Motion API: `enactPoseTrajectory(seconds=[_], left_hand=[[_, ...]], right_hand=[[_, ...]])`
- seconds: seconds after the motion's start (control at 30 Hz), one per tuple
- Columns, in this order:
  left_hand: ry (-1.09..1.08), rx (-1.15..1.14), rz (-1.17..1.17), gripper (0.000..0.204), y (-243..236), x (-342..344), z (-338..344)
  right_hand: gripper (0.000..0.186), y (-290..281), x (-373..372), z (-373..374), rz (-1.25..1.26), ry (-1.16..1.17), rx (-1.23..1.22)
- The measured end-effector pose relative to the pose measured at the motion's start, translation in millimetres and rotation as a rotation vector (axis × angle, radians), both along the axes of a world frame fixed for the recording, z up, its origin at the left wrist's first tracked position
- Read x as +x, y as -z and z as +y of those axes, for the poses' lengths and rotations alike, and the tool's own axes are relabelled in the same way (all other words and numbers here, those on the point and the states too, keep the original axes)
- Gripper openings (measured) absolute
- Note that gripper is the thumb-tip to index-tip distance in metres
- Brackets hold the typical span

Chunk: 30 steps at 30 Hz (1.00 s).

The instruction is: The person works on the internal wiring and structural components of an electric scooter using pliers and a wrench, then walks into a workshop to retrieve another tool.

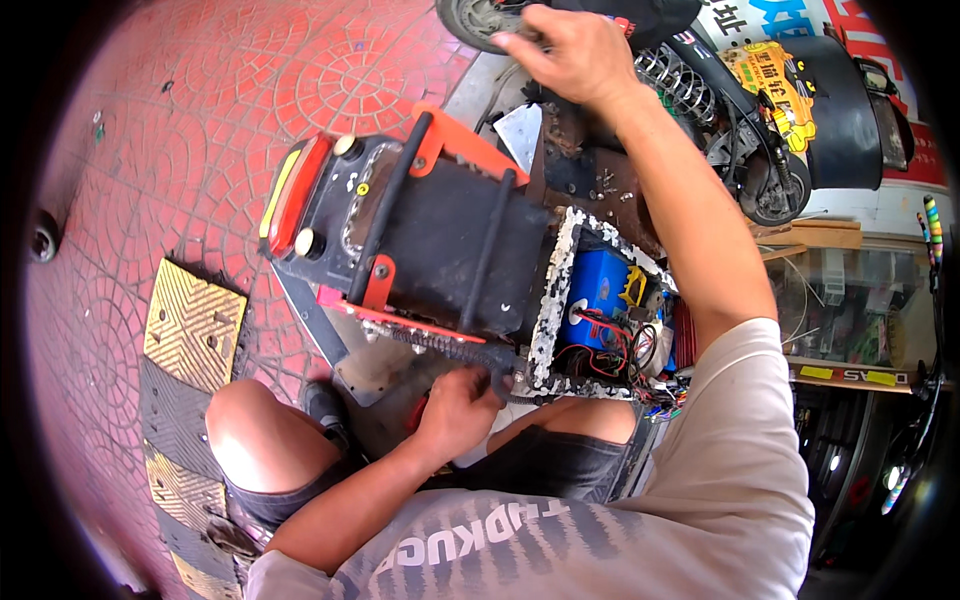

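An upturned scooter body [440, 260] with orange brackets and a red tail light [296, 195] lies across my lap area. Its open compartment, edged in flaking white, holds a blue battery pack [595, 280] and tangled wires [610, 340]. My left hand [460, 405] is curled at the underside of the body, beside a corrugated black cable [425, 345]; what its fingers grip is unclear. My right hand [570, 55] reaches up to the far end, fingers curled at a dark part beside a small wheel [470, 20]; what it holds is hidden.
A second wheel [780, 200] and coil spring [675, 85] sit upper right, near a black drum [845, 120]. A glass display case [845, 300] stands at right. Yellow-and-black ramp mats [195, 320] lie on the red paved ground at left.
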<state>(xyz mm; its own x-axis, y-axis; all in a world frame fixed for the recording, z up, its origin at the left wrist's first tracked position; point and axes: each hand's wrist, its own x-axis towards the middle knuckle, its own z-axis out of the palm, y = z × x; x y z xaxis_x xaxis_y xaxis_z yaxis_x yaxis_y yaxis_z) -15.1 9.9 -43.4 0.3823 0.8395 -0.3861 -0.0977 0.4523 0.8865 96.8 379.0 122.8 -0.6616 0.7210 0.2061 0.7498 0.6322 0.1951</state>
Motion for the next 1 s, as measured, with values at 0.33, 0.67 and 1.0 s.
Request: enactPoseTrajectory(seconds=[0.33, 0.67, 1.0], left_hand=[[0.09, 0.193, 0.095, 0.016, -13, -13, 4], [0.233, 0.534, 0.21, 0.013, -87, -57, 10], [-0.349, 1.22, 0.908, 0.022, -186, -102, 142]], right_hand=[[0.032, -38, 32, -51, -0.63, -0.138, -0.023], [0.025, -48, 85, -100, -0.468, 0.121, -0.468], [0.044, 14, 20, -81, -0.418, 0.232, -0.698]])
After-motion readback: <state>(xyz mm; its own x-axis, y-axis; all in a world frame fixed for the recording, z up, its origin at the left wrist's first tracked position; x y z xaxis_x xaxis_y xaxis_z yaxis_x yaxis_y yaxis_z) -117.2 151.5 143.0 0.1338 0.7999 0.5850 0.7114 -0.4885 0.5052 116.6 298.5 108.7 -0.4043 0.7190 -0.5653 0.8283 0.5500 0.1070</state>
